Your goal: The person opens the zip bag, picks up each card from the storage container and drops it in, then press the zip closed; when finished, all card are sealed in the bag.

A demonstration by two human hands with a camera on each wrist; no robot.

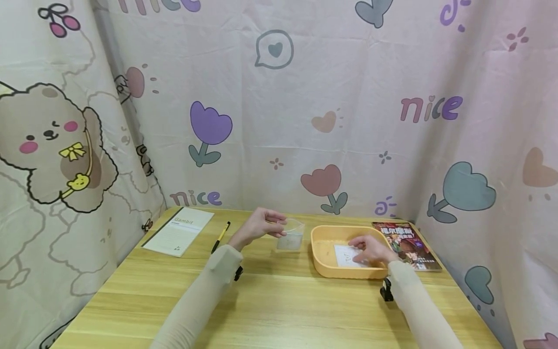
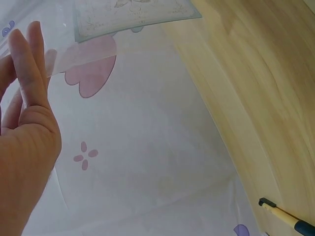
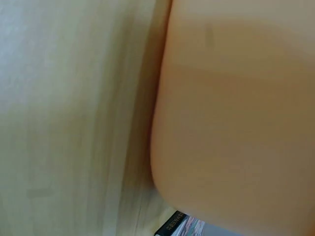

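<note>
Holding a clear plastic sleeve [image 1: 291, 236] by its top edge, the left hand [image 1: 259, 225] sits just left of frame centre, fingers pinched on the sleeve, which hangs above the wooden table [image 1: 279, 310]. The right hand [image 1: 370, 249], right of centre, lies inside the orange tray [image 1: 320, 257] with fingers resting on a white card [image 1: 344, 254]; whether it grips the card cannot be told. A comic book [image 1: 407, 242] lies just right of the tray. A pen [image 1: 220, 236] and a booklet [image 1: 178, 230] lie left of centre.

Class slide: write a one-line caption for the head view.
Left hand holds a clear sleeve; right hand rests on a card in the orange tray.
</note>
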